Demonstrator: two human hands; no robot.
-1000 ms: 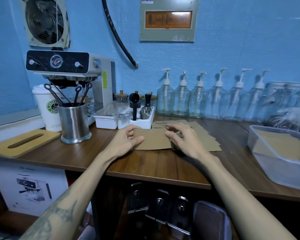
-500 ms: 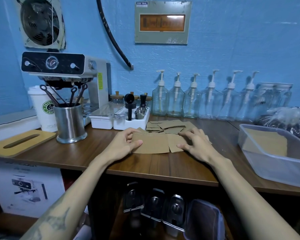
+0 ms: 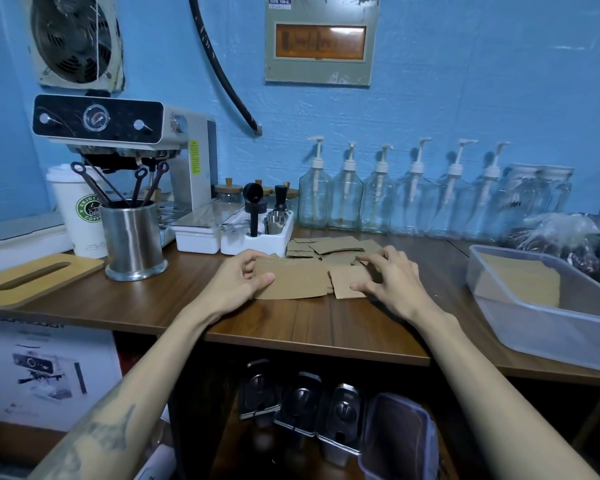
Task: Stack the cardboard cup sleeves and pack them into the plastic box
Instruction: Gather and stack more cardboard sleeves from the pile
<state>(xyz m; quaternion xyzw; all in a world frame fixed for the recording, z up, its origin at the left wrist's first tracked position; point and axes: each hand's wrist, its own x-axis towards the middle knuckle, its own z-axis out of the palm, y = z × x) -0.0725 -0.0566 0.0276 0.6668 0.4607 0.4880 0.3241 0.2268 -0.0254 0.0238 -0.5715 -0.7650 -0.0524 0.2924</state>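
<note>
Flat brown cardboard cup sleeves lie on the wooden counter. My left hand (image 3: 238,280) grips the left end of a small stack of sleeves (image 3: 297,280), thumb on top. My right hand (image 3: 390,282) rests with spread, bent fingers on another sleeve (image 3: 345,284) just right of that stack. Several more loose sleeves (image 3: 326,245) lie scattered behind. The clear plastic box (image 3: 548,336) stands at the right edge of the counter, with a layer of sleeves (image 3: 520,282) inside it.
An espresso machine (image 3: 125,133), a paper cup (image 3: 78,209) and a steel utensil holder (image 3: 132,239) stand at the left. White trays (image 3: 257,240) sit behind the sleeves. Pump bottles (image 3: 378,199) line the wall. A wooden lid (image 3: 32,277) lies far left.
The sleeves have been drawn nearer to the counter's front. My right hand has slid to the right, off the stack and onto a separate sleeve. My left hand keeps its hold.
</note>
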